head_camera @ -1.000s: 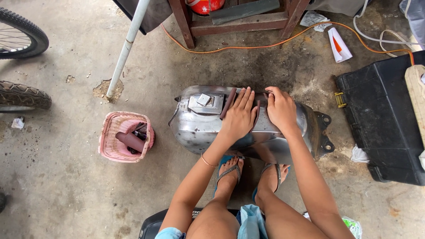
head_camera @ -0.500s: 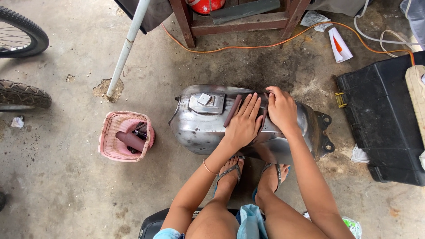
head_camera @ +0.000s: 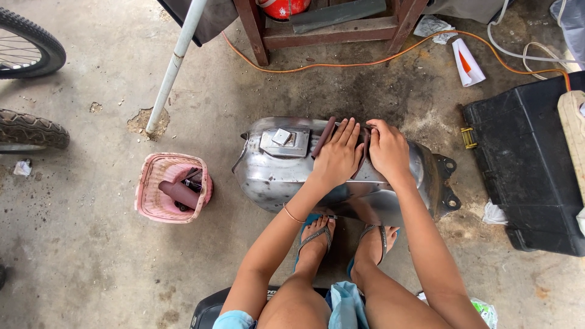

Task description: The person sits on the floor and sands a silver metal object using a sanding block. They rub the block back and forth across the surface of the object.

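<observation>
A bare-metal motorcycle fuel tank lies on the concrete floor in front of my feet. My left hand presses flat on a dark reddish-brown sheet of sandpaper on top of the tank, fingers stretched out. My right hand sits right beside it, fingers curled over the same sheet's right part on the tank's upper edge. A square filler fitting shows on the tank left of my hands.
A pink basket with rolled items stands left of the tank. A black case lies at right. A wooden bench leg, an orange cable, a white pole and bicycle tyres surround the spot.
My left hand has slid along the tank top with the sandpaper, ending closer to my right hand. The right hand has barely moved.
</observation>
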